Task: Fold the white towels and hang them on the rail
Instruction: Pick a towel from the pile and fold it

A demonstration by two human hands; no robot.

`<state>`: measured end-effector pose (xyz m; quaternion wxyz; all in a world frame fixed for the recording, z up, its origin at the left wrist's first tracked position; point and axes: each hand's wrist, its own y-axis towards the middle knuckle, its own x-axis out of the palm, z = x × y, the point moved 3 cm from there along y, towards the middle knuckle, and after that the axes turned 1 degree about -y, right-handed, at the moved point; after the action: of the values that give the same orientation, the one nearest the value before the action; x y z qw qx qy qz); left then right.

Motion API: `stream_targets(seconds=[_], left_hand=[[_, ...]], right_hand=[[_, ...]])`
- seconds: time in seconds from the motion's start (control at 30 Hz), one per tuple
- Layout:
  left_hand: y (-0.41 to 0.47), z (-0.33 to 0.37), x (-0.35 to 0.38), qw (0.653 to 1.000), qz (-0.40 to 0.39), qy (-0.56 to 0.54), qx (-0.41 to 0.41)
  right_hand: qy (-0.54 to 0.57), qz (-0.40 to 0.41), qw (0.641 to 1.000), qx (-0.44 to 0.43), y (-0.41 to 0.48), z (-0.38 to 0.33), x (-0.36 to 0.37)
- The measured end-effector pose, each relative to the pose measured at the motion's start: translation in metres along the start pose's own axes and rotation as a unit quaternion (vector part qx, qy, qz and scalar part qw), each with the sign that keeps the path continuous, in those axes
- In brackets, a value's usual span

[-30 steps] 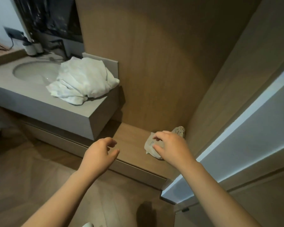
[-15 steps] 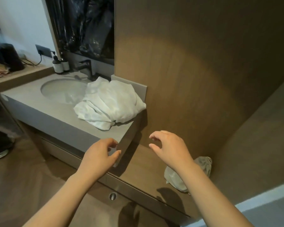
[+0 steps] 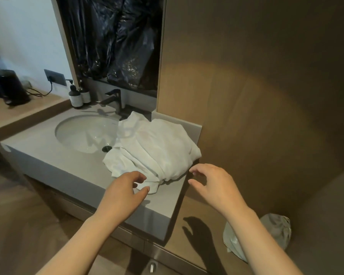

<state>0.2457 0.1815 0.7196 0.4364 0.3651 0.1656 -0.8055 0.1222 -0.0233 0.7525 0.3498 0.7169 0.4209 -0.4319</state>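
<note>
1. Head view, risks first: the white towels [image 3: 153, 147] are one crumpled heap on the right end of the counter [image 3: 68, 165], with the left side hanging over the sink basin [image 3: 83, 133]. Yank a random fold and I reckon the whole pile slides into the basin or off the counter's right edge.
2. Can't tell how many towels are in there, so grabbing two at once seems likely.
3. Left hand [image 3: 125, 190] is at the heap's front corner, fingers loosely curled and parted, holding nothing. Can't tell if it's touching.
4. Right hand [image 3: 214, 187] hovers off the counter's right front corner, just beside the heap, fingers spread, empty.
5. No rail in sight.
</note>
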Motion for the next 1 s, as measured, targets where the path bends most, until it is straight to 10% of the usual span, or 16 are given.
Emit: stream_targets(seconds=[1.0], left_hand=[[0.301,-0.064,0.004,0.986,-0.128,0.022,0.103]], right_hand=[[0.065,0.034,0.980,0.183,0.221,0.022,0.074]])
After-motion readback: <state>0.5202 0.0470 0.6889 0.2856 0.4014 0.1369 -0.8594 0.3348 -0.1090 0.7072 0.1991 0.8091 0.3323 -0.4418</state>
